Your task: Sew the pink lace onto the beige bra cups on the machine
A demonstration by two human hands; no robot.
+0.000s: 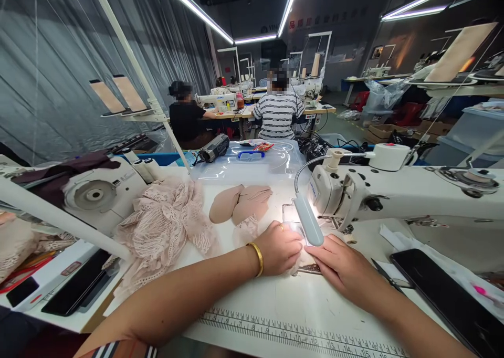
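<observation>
At the centre of the frame, the left hand (276,249), a gold bangle (258,259) at its wrist, bears down with curled fingers on a pale pink, sheer piece of fabric (293,269); whether they pinch it cannot be told. The right hand (343,267) lies right of it, fingers extended toward the same fabric, apparently to steady it flat; any grip is hidden. The fabric lies just below a grey, tube-shaped lamp (309,220) on a bendable metal neck, presumably angled to light the stitching area of the white sewing machine (394,192) at right. Smooth beige moulded cups (226,203) lie above the left hand and a crumpled pale pink lace heap (159,216) left of centre, both seemingly kept within reach. A black, flat phone (441,287) rests lower right, apart from the fabric.
</observation>
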